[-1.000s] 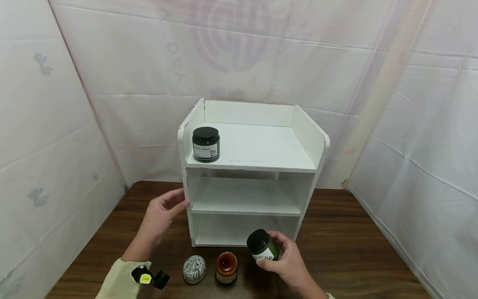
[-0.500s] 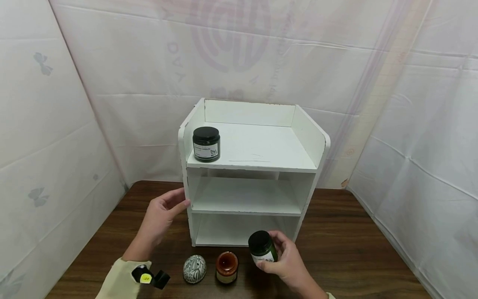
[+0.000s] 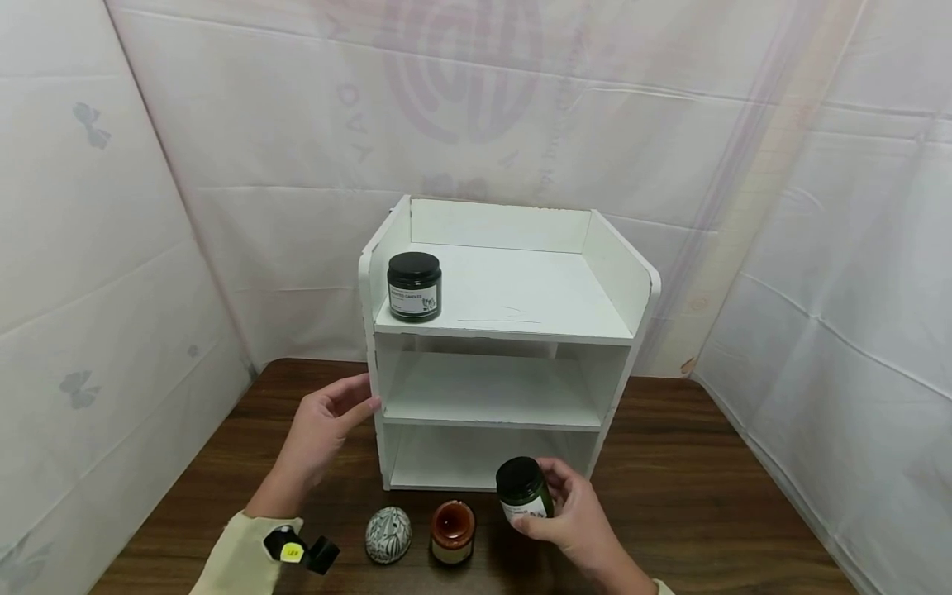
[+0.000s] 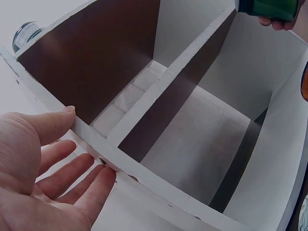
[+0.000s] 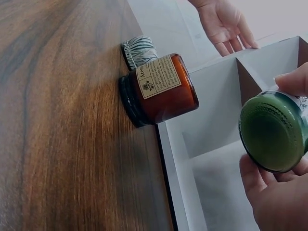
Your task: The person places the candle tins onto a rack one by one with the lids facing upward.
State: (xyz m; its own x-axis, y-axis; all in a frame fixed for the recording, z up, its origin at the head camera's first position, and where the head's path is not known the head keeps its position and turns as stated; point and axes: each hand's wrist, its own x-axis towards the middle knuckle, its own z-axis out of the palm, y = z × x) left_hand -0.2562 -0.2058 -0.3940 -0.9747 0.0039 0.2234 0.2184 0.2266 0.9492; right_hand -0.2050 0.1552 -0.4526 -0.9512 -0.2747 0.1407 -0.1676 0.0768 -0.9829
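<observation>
In the head view my right hand [image 3: 576, 516] grips a small green glass candle jar [image 3: 522, 489] with a black lid and white label. It hangs tilted in front of the lowest tier of a white shelf unit [image 3: 513, 285]; the right wrist view shows the green jar's base [image 5: 270, 134]. At the unit's left side panel, my left hand [image 3: 320, 426] rests with its thumb on the front edge. In the left wrist view the fingers [image 4: 79, 180] lie loosely extended along the panel's outer face. A larger dark candle jar [image 3: 414, 287] stands on the top tier, at its front left corner.
Before the unit, on the brown wooden table [image 3: 669, 496], stand an amber glass jar [image 3: 452, 533] with a cream label and, left of it, a round black-and-white patterned tin [image 3: 387, 535]. White cloth sheets [image 3: 260, 207] enclose the back and both sides.
The green candle jar has turned slightly more upright in my right hand and shifted a little right. My left hand stays at the side panel.
</observation>
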